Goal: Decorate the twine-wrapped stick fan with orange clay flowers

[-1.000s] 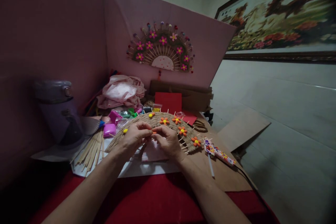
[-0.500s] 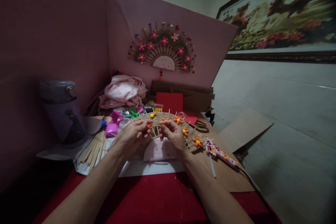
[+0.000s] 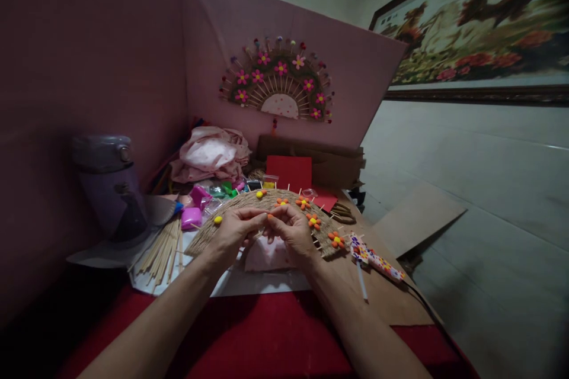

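Observation:
A half-round fan of woven straw [image 3: 240, 206] lies on the red table [image 3: 267, 337], set with several orange flowers [image 3: 313, 221] and two yellow dots [image 3: 217, 220]. My left hand [image 3: 233, 231] and my right hand [image 3: 291, 232] meet over the fan's middle, fingertips pinched together on a small orange clay piece [image 3: 269, 217]. The fan's lower middle is hidden behind both hands.
A purple flask [image 3: 109, 180] stands at left beside a bundle of thin sticks [image 3: 160, 249]. Clay packets [image 3: 193, 218], pink cloth [image 3: 208, 154] and red card [image 3: 288, 172] lie behind. A patterned glue gun [image 3: 376, 260] rests at right on brown cardboard [image 3: 377, 296]. A finished fan [image 3: 278, 83] hangs on the pink board.
Both hands dropped slightly from the fan's upper band back toward its middle, still pinched together. The view shifted a little to the left.

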A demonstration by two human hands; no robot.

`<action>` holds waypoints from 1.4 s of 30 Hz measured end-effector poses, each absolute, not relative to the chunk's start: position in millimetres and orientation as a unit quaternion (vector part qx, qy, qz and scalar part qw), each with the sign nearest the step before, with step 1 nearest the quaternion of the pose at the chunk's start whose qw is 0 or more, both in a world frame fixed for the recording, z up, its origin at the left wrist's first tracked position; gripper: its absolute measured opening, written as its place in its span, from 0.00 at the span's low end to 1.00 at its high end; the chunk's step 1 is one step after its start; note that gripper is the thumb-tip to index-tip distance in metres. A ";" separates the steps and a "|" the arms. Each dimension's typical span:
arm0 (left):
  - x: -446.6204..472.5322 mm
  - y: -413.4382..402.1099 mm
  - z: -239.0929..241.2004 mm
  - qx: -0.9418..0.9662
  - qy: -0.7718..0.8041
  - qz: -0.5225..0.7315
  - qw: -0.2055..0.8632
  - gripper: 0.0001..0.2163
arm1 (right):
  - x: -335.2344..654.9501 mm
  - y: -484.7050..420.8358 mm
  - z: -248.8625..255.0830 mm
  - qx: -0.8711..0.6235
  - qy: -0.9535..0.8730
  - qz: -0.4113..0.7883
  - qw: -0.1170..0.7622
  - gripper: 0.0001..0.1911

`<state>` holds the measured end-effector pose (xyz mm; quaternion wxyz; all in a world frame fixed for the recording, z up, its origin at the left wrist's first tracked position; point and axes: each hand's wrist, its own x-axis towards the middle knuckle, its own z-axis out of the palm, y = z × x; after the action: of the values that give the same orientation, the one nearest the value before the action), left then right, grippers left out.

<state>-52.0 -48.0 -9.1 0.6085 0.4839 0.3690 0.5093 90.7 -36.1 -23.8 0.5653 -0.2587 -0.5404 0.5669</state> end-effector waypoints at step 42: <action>-49.0 -51.5 -9.8 0.456 0.329 0.479 0.674 0.20 | 94.2 -44.4 -20.7 -0.291 -0.712 0.194 0.608 0.03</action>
<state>-49.0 -51.5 -9.8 0.6738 0.4565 0.3287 0.4792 94.2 -44.4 -20.7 0.6082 -0.2915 -0.7123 0.1943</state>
